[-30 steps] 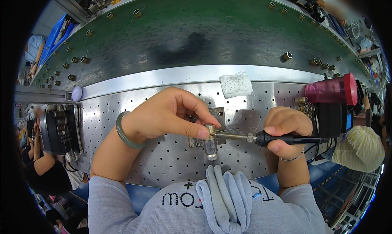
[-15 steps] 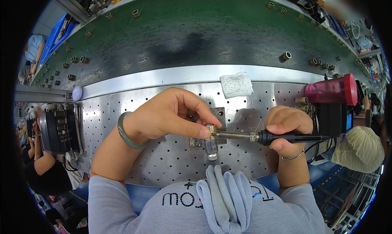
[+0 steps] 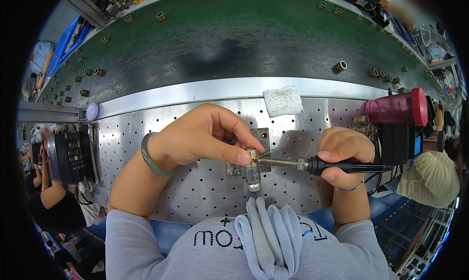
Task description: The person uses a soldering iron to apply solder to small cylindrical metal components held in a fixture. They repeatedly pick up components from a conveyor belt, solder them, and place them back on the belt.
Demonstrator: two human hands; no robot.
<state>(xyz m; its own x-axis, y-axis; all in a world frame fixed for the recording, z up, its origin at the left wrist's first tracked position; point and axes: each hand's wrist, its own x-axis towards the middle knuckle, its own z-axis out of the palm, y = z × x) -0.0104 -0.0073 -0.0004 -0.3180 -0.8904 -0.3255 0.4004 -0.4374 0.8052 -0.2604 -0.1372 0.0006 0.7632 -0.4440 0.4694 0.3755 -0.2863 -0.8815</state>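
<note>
Between the thumb and forefinger of my left hand [image 3: 207, 138] is a small brassy metal cylinder [image 3: 251, 153], seated on top of a short steel post [image 3: 252, 177]. A soldering iron [image 3: 344, 166] lies across my right hand [image 3: 346, 150], its black handle pinched by thumb and fingers. The iron's metal barrel points left, and its tip end meets the side of the cylinder; exact contact is too small to make out. A thin wire stands out near the cylinder. Under the left fingers, partly hidden, lies a dark metal plate [image 3: 264, 135] on the perforated metal bench [image 3: 195, 202].
Beyond the bench runs a green conveyor belt [image 3: 210, 26] carrying several small metal cylinders. A whitish pad [image 3: 283, 101] lies by its rail. At right are a pink cup [image 3: 395, 107], several metal rings [image 3: 366, 128] and a black box [image 3: 396, 143]. A dark device [image 3: 71, 155] stands left.
The cylinders on the belt have shifted slightly to the left. Both of my hands, the cylinder and the soldering iron's tip end stay nearly in place.
</note>
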